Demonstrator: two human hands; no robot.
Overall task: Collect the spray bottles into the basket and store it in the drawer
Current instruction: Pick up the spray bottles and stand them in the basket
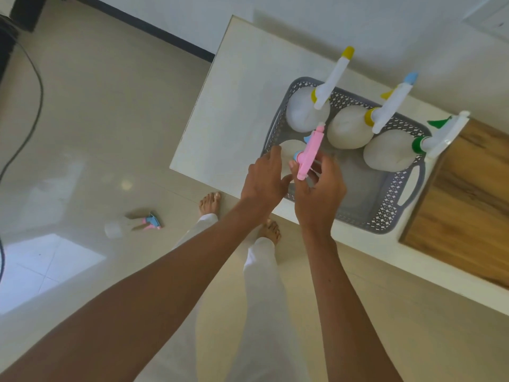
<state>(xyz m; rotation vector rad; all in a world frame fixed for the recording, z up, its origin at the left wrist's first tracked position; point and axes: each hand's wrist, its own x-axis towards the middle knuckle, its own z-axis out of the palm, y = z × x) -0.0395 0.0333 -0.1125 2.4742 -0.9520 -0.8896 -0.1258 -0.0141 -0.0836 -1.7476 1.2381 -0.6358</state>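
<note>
left hand [264,179]: arm stretched forward over the counter edge, palm down, fingers spread and loose, fingertips on the near left rim of the basket, holding nothing
right hand [319,194]: arm stretched forward beside the left, fingers curled up around the pink spray head, closed on the pink-topped bottle [308,153]
pink-topped bottle: upright between the two hands, in the near left corner of the basket, white body mostly hidden behind the left hand, nozzle pointing away from the right hand
basket [385,213]: grey perforated plastic with a side handle, under and just beyond both hands, sitting on the counter
bottles in basket: 4 in all; 3 white ones in a row beyond the hands, standing, touching each other
yellow-tip bottle [307,110]: straight beyond the left hand, yellow collar
blue-tip bottle [348,128]: beyond the right hand, yellow collar
green-collar bottle [387,151]: beyond and right of the right hand, green trigger
bottle on floor [129,224]: 1, lying on its side, pink and blue head, well left of the left hand, below counter level
counter [234,106]: white top, wood-grain panel [468,202] right of the basket
room: glossy beige tile floor [96,119], white wall with dark skirting, black cable at far left
person: barefoot, white trousers, standing at the counter edge
</note>
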